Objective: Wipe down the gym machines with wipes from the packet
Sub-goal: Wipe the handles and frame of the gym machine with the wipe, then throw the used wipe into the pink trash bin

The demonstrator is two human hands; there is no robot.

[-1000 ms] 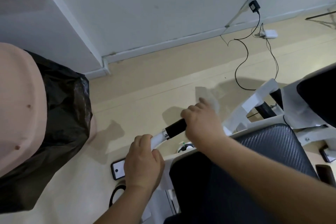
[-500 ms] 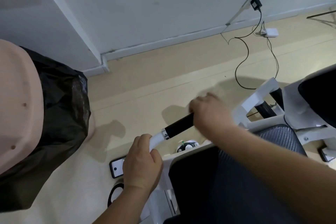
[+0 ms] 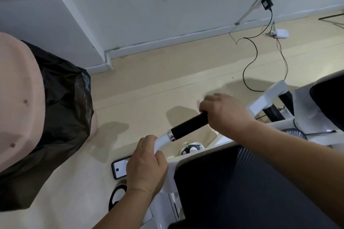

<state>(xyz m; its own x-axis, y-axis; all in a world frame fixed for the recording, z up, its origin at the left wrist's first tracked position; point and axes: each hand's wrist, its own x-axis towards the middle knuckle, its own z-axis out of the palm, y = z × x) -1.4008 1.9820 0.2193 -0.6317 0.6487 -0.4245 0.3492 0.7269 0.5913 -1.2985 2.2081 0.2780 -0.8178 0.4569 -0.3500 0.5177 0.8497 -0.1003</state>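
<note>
The beige floor (image 3: 167,83) takes up most of the view and lies open from ten to two o'clock, bounded at twelve by the pale wall (image 3: 167,5) and its skirting board (image 3: 167,43), which juts out in a corner at about eleven. At nine o'clock a pink bin (image 3: 16,98) lined with a black bag (image 3: 63,98) crowds the left edge, with a strip of bare floor between it and the gym machine (image 3: 268,96). The machine fills the span from three to six o'clock, and its black pad (image 3: 232,191) runs off the bottom edge. From the frame a white tube (image 3: 162,138) curves up towards the middle and ends in a black grip (image 3: 189,125) that points towards two o'clock. The left hand (image 3: 147,165) is curled round the white tube just below the metal collar. The right hand (image 3: 225,113) is closed over the far end of the black grip, knuckles up; whether a wipe sits under its palm cannot be told. The middle of the grip is bare between the hands. A flat, black-rimmed white object (image 3: 120,169) lies on the floor at seven o'clock, just beside the left hand. At one o'clock a thin black cable (image 3: 249,65) loops across the floor from a wall plug (image 3: 266,4), near a small white adapter (image 3: 281,33).
</note>
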